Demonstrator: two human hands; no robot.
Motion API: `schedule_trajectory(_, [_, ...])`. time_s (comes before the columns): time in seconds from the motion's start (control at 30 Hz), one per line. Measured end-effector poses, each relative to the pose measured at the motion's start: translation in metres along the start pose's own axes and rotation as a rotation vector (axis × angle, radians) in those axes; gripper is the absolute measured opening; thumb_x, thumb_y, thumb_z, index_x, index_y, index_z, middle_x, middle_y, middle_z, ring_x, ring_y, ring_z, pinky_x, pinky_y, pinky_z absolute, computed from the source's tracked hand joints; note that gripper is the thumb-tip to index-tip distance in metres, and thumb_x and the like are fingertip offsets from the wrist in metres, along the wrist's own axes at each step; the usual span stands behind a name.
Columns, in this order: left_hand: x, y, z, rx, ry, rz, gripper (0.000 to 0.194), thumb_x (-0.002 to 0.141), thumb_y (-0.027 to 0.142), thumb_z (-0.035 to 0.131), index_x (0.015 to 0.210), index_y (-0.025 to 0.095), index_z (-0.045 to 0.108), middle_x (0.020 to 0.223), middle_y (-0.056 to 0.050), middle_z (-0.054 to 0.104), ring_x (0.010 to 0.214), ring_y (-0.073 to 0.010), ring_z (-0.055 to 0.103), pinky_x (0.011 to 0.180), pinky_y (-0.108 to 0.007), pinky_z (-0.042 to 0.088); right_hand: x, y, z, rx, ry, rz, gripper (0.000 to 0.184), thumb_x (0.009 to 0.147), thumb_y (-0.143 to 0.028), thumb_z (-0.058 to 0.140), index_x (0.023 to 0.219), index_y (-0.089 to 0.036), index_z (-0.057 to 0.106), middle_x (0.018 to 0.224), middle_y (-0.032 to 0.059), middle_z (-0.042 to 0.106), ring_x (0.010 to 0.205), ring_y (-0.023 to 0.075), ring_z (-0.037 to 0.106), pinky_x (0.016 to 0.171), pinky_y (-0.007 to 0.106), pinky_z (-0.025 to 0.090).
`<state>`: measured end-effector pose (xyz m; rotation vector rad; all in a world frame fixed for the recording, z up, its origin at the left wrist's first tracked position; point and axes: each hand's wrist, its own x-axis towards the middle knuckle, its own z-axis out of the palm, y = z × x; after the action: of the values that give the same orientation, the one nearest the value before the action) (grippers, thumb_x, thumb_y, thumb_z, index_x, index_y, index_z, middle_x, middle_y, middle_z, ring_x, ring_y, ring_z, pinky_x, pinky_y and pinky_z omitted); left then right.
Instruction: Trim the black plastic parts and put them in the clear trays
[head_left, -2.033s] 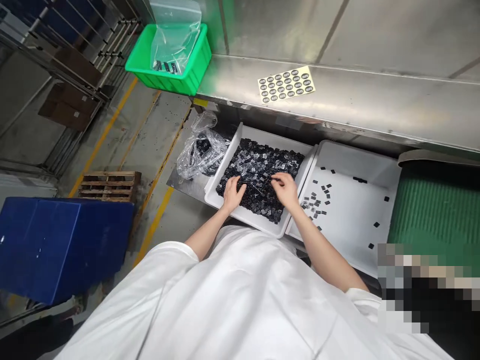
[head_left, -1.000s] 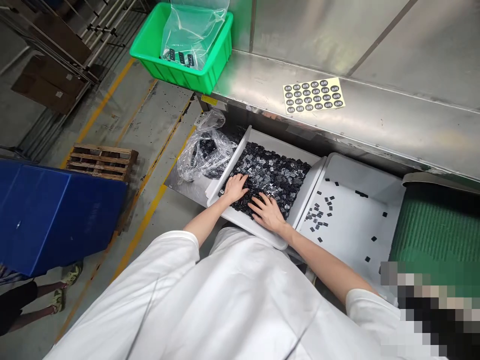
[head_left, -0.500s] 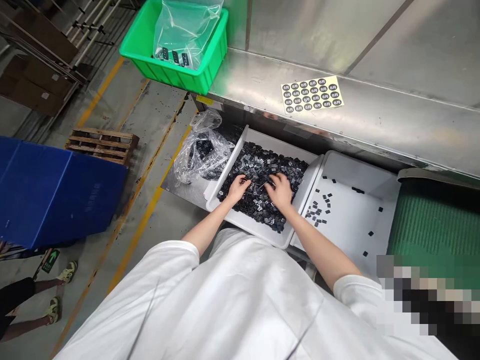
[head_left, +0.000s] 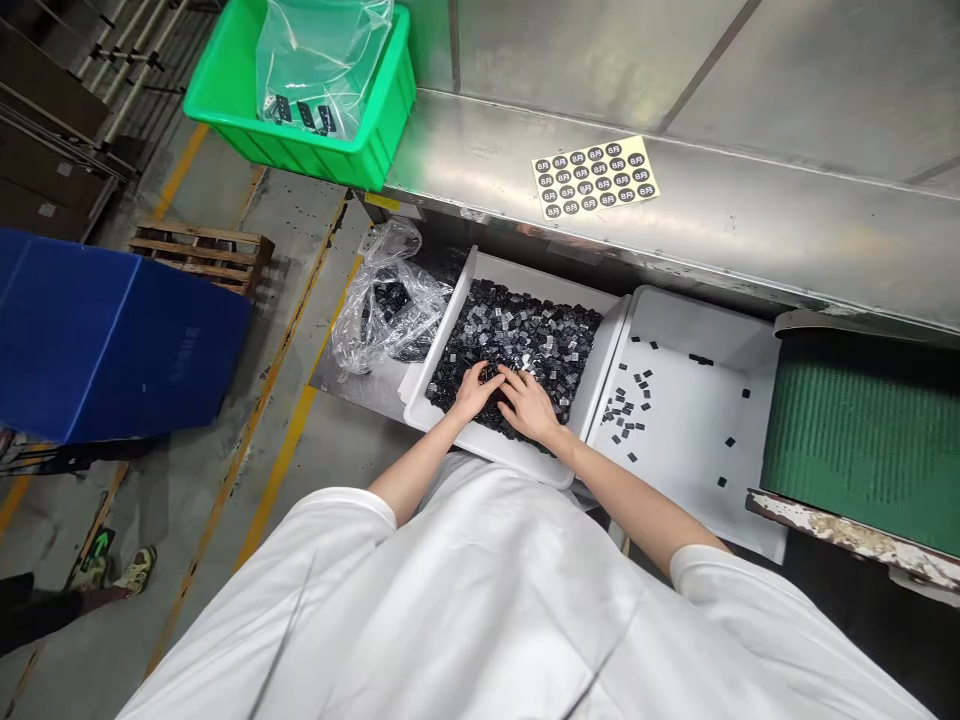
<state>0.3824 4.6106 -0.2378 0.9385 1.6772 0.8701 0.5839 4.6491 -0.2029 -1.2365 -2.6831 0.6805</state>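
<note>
Many small flat black pieces (head_left: 555, 335) fill a white tray (head_left: 517, 462) in front of me. At the near side of the heap, my left hand (head_left: 472, 393) has its thumb and fingers drawn together; whatever lies between them is too small to make out. My right hand (head_left: 529, 405) reaches in beside it, fingers apart over the pieces, its fingertips close to the left ones. A second white tray (head_left: 686, 430), right of the first, has loose black pieces scattered in it.
A clear plastic bag (head_left: 356, 325) of black pieces lies left of the tray. On the metal ledge (head_left: 465, 150) are a green bin (head_left: 315, 155) and a sticker sheet (head_left: 596, 178). A green ribbed conveyor belt (head_left: 862, 430) stands at right. Blue container (head_left: 127, 340), wooden pallet (head_left: 199, 250) and another person's shoe (head_left: 137, 572) are left.
Both hands have moved nearer to me across the heap, and the right has come closer to the left. The view has shifted slightly. The other person's feet have moved.
</note>
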Motion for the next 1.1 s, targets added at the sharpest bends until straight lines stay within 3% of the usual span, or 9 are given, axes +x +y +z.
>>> schedule_trajectory(0.07, [-0.001, 0.001, 0.001, -0.030, -0.032, -0.057, 0.060, 0.089, 0.042, 0.079, 0.144, 0.022, 0.064, 0.142, -0.015, 0.062, 0.104, -0.0213, 0.069, 0.094, -0.036, 0.058, -0.003, 0.006, -0.003, -0.015, -0.014, 0.030, 0.057, 0.101, -0.029, 0.049, 0.157, -0.028, 0.054, 0.173, 0.0041, 0.038, 0.135, 0.0397, 0.050, 0.105, 0.061, 0.053])
schedule_trajectory(0.2, [0.000, 0.006, 0.002, -0.045, -0.048, -0.087, 0.051, 0.086, 0.036, 0.081, 0.134, 0.022, 0.069, 0.139, -0.013, 0.065, 0.102, -0.0207, 0.069, 0.091, -0.035, 0.060, -0.003, 0.024, -0.011, 0.073, 0.075, 0.296, 0.059, 0.099, -0.028, 0.051, 0.158, -0.025, 0.054, 0.161, 0.0168, 0.048, 0.126, 0.0431, 0.058, 0.102, 0.067, 0.052])
schedule_trajectory(0.37, [0.003, 0.012, 0.004, -0.083, -0.045, -0.133, 0.058, 0.089, 0.040, 0.078, 0.140, 0.020, 0.061, 0.130, -0.015, 0.067, 0.094, -0.0197, 0.070, 0.070, -0.029, 0.061, 0.001, 0.016, 0.000, 0.268, 0.013, 0.213, 0.039, 0.090, -0.026, 0.066, 0.128, -0.034, 0.076, 0.139, 0.0074, 0.064, 0.101, 0.0281, 0.068, 0.088, 0.045, 0.062])
schedule_trajectory(0.5, [0.010, 0.016, -0.001, -0.091, -0.079, -0.128, 0.025, 0.091, 0.031, 0.072, 0.111, 0.017, 0.071, 0.099, -0.007, 0.070, 0.074, -0.0148, 0.068, 0.063, -0.027, 0.059, 0.009, 0.043, -0.008, 0.402, 0.173, 0.383, 0.040, 0.090, -0.025, 0.059, 0.128, -0.027, 0.074, 0.135, 0.0110, 0.064, 0.092, 0.0253, 0.068, 0.089, 0.048, 0.062])
schedule_trajectory(0.6, [0.020, 0.025, -0.009, -0.081, -0.041, -0.074, 0.016, 0.095, 0.029, 0.064, 0.105, 0.018, 0.071, 0.091, -0.005, 0.068, 0.077, -0.0160, 0.068, 0.069, -0.029, 0.060, 0.015, 0.066, -0.016, 0.555, 0.265, 0.520, 0.042, 0.083, -0.027, 0.059, 0.122, -0.022, 0.071, 0.118, 0.0093, 0.067, 0.084, 0.0227, 0.069, 0.079, 0.045, 0.065])
schedule_trajectory(0.7, [0.035, 0.039, -0.020, -0.060, 0.052, 0.011, 0.025, 0.095, 0.029, 0.065, 0.117, 0.020, 0.070, 0.109, -0.008, 0.070, 0.098, -0.0193, 0.069, 0.094, -0.035, 0.058, 0.019, 0.068, -0.018, 0.729, 0.273, 0.568, 0.044, 0.077, -0.031, 0.061, 0.120, -0.022, 0.068, 0.116, 0.0066, 0.068, 0.078, 0.0200, 0.071, 0.070, 0.039, 0.066])
schedule_trajectory(0.8, [0.051, 0.054, -0.028, 0.045, 0.095, 0.092, 0.050, 0.090, 0.033, 0.074, 0.138, 0.023, 0.065, 0.139, -0.012, 0.061, 0.123, -0.0261, 0.064, 0.112, -0.040, 0.049, 0.024, 0.060, -0.017, 0.848, 0.265, 0.577, 0.048, 0.076, -0.035, 0.066, 0.122, -0.025, 0.068, 0.122, 0.0056, 0.069, 0.083, 0.0199, 0.073, 0.074, 0.039, 0.067])
schedule_trajectory(0.97, [0.066, 0.065, -0.011, 0.230, -0.159, 0.026, 0.069, 0.078, 0.033, 0.087, 0.143, 0.025, 0.066, 0.150, -0.015, 0.056, 0.130, -0.0367, 0.061, 0.115, -0.050, 0.046, 0.034, 0.066, -0.027, 0.828, 0.283, 0.689, 0.055, 0.067, -0.032, 0.076, 0.121, -0.022, 0.072, 0.129, 0.0112, 0.066, 0.103, 0.0282, 0.071, 0.097, 0.048, 0.062])
schedule_trajectory(1.1, [0.061, 0.057, 0.017, 0.160, -0.251, 0.005, 0.069, 0.077, 0.028, 0.087, 0.143, 0.025, 0.067, 0.137, -0.012, 0.066, 0.122, -0.0319, 0.065, 0.111, -0.044, 0.050, 0.047, 0.072, -0.035, 0.797, 0.334, 0.789, 0.082, 0.072, -0.030, 0.072, 0.152, -0.024, 0.055, 0.152, 0.0146, 0.055, 0.114, 0.0306, 0.067, 0.108, 0.051, 0.054])
